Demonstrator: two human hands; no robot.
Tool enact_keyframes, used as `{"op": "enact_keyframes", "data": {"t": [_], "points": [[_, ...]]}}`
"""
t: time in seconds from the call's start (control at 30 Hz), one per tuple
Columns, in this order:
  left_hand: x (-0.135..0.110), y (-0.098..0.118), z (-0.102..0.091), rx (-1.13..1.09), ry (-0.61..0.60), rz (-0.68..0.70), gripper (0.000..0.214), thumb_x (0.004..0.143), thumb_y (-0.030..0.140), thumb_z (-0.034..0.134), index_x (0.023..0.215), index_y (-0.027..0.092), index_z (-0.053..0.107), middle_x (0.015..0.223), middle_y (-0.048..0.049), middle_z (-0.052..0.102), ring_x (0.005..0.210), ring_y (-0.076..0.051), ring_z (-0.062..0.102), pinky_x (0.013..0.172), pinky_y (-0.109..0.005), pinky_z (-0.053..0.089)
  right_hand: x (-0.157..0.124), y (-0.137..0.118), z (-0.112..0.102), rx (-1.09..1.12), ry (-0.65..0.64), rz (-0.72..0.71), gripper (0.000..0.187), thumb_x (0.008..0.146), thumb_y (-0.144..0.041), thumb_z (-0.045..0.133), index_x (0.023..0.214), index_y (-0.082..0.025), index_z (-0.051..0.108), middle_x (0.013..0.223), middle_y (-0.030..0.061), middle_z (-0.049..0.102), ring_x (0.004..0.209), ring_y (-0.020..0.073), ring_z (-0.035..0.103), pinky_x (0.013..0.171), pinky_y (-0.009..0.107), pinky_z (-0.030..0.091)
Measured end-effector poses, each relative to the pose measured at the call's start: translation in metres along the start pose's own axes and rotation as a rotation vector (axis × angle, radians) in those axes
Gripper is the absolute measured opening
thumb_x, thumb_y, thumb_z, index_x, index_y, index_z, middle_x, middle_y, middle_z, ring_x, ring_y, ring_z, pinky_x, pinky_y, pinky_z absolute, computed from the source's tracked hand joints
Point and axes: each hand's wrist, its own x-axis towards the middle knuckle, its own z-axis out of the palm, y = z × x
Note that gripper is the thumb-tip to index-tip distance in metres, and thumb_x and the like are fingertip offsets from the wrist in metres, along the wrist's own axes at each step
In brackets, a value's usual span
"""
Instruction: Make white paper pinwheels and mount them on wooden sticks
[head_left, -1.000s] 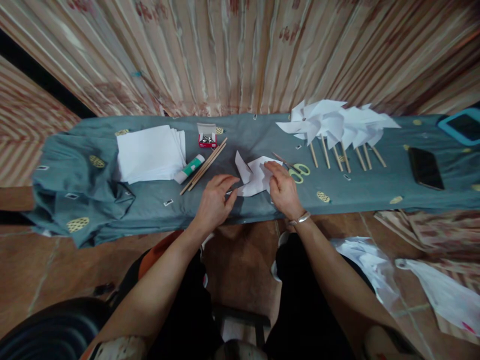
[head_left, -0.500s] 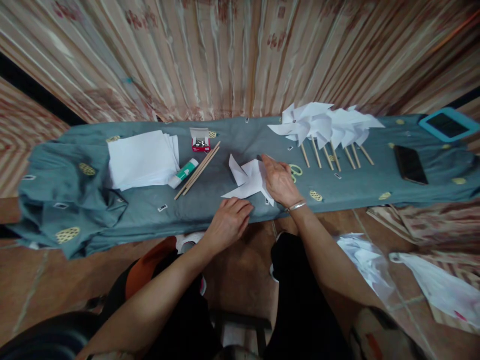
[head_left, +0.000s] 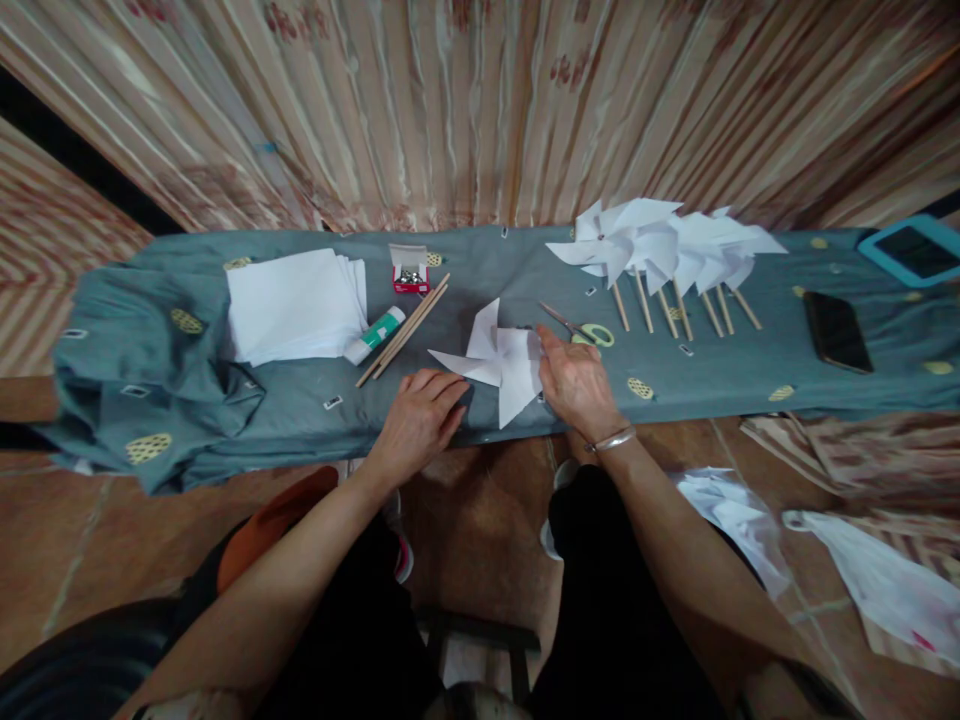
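Observation:
A white paper pinwheel [head_left: 510, 360] without a stick lies at the front middle of the cloth-covered table, its pointed blades spread out. My right hand [head_left: 576, 382] has its fingers closed at the pinwheel's right edge; the thumb side is partly hidden. At the table's front edge is my left hand [head_left: 421, 418], loosely bent with fingers apart, close to the tip of the left blade and holding nothing visible. Scissors [head_left: 589, 332] with pale green handles lie just beyond my right hand. Thin wooden sticks [head_left: 405, 330] rest to the left of the pinwheel.
Left of the sticks are a glue stick [head_left: 375, 336] and a stack of white paper [head_left: 292, 305]. A small red box of metal pins [head_left: 410, 278] stands open behind. Several pinwheels on sticks [head_left: 652, 240] lie back right, before a phone [head_left: 838, 330] and a blue-framed tablet [head_left: 911, 250].
The paper pinwheel has turned on the table, its blades pointing differently. My left hand has shifted left and my right hand slightly down, uncovering the scissors.

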Motion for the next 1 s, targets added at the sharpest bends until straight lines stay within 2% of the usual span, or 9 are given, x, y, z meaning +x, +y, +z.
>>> {"op": "enact_keyframes", "data": {"t": [0.13,0.27,0.37,0.5,0.6,0.77,0.9,1.0], "points": [[-0.002,-0.013,-0.007,-0.028,0.012,-0.077,0.028,0.092,0.025,0.047,0.115,0.016,0.062,0.115,-0.0106,0.067,0.104,-0.026,0.055,0.088,-0.043,0.044,-0.020,-0.017,-0.002,0.021,0.003,-0.014,0.045,0.094,-0.019,0.036,0.135,-0.005,0.049,0.108,0.0193,0.069,0.092,0.0298,0.062,0.084,0.043,0.046],[-0.004,-0.026,-0.019,-0.028,0.118,-0.164,0.026,0.092,0.027,0.047,0.111,0.017,0.063,0.109,-0.0098,0.066,0.103,-0.025,0.056,0.091,-0.043,0.044,-0.036,-0.026,-0.004,0.104,0.044,-0.066,0.043,0.094,-0.018,0.039,0.132,-0.003,0.051,0.117,0.0193,0.067,0.100,0.0285,0.062,0.088,0.040,0.050],[-0.004,-0.022,-0.022,-0.045,0.182,-0.159,0.027,0.093,0.030,0.049,0.112,0.018,0.062,0.109,-0.0091,0.065,0.103,-0.024,0.056,0.091,-0.042,0.044,-0.043,-0.029,-0.005,0.162,0.077,-0.075,0.041,0.094,-0.018,0.041,0.131,-0.003,0.052,0.119,0.0192,0.067,0.104,0.0281,0.062,0.091,0.040,0.051],[-0.003,0.003,-0.009,-0.086,0.069,0.053,0.036,0.088,0.038,0.058,0.117,0.017,0.059,0.111,-0.0107,0.065,0.104,-0.025,0.055,0.088,-0.041,0.043,-0.044,-0.032,-0.004,0.240,0.104,-0.065,0.039,0.094,-0.019,0.040,0.128,-0.006,0.055,0.119,0.0172,0.068,0.105,0.0273,0.063,0.094,0.042,0.051],[0.001,0.017,0.004,-0.051,0.016,0.133,0.037,0.086,0.037,0.061,0.116,0.015,0.059,0.112,-0.0123,0.065,0.104,-0.027,0.053,0.086,-0.041,0.041,-0.043,-0.033,-0.004,0.321,0.117,-0.037,0.038,0.094,-0.018,0.040,0.126,-0.007,0.057,0.116,0.0173,0.069,0.107,0.0269,0.064,0.096,0.042,0.051],[0.006,0.018,0.010,0.022,-0.002,0.140,0.018,0.091,0.022,0.053,0.103,0.016,0.064,0.100,-0.0087,0.068,0.095,-0.023,0.056,0.080,-0.037,0.039,-0.044,-0.027,-0.007,0.449,0.089,0.017,0.038,0.091,-0.015,0.039,0.122,-0.012,0.060,0.116,0.0143,0.070,0.107,0.0241,0.066,0.098,0.041,0.051],[0.005,0.016,0.009,0.029,-0.013,0.123,0.021,0.095,0.023,0.047,0.099,0.016,0.067,0.096,-0.0082,0.069,0.088,-0.021,0.058,0.076,-0.035,0.040,-0.046,-0.019,-0.011,0.505,0.060,0.040,0.042,0.087,-0.010,0.037,0.120,-0.016,0.062,0.117,0.0113,0.069,0.104,0.0213,0.067,0.096,0.040,0.052],[0.004,0.017,0.008,0.024,-0.018,0.112,0.022,0.095,0.022,0.046,0.100,0.015,0.067,0.094,-0.0088,0.069,0.087,-0.020,0.059,0.076,-0.035,0.040,-0.046,-0.013,-0.012,0.514,0.061,0.021,0.042,0.087,-0.010,0.038,0.119,-0.020,0.064,0.123,0.0099,0.067,0.115,0.0218,0.062,0.103,0.043,0.047]]}}
